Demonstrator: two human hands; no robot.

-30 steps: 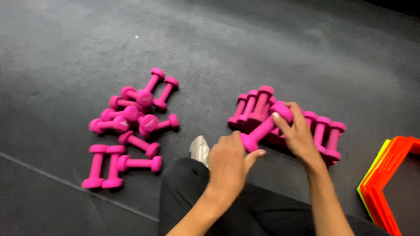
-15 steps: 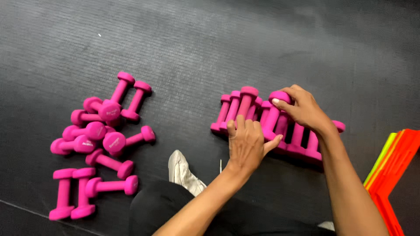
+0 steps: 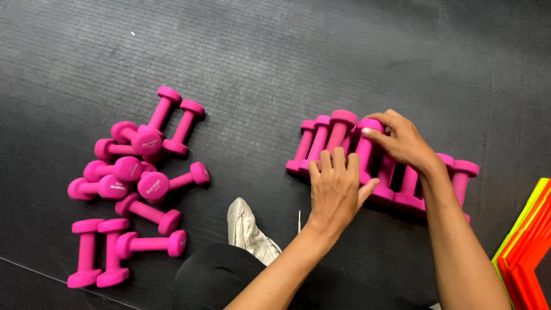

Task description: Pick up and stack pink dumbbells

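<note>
Since half a second ago, the left hand (image 3: 337,189) has slid up and now lies flat over the near ends of the pink dumbbell row (image 3: 379,163), where before it sat a little lower with its fingers pointing at the row. The right hand (image 3: 402,140) stays on top of the row, at much the same spot. The view itself has shifted only slightly.

The left hand is open, fingers straight and close together, thumb spread to the right, palm pressed down on the dumbbells; it grips nothing. The right hand is curved, fingertips (image 3: 370,131) bent over the round head of 1 raised dumbbell (image 3: 367,143) in the row, resting on it rather than closing around it.

The row lies on the dark rubber floor (image 3: 275,57), right of centre, with the dumbbells side by side and touching. About 8 show there, though the hands hide some, so the exact count cannot be told. The loose pile of pink dumbbells (image 3: 135,183) lies well apart on the left: about 11, some crossed over each other, 2 standing parallel at the near left.

1 pale shoe (image 3: 247,229) sits between the groups, near the person's dark-clad knee (image 3: 215,281). A stack of orange and yellow markers (image 3: 525,252) lies at the right edge.
</note>
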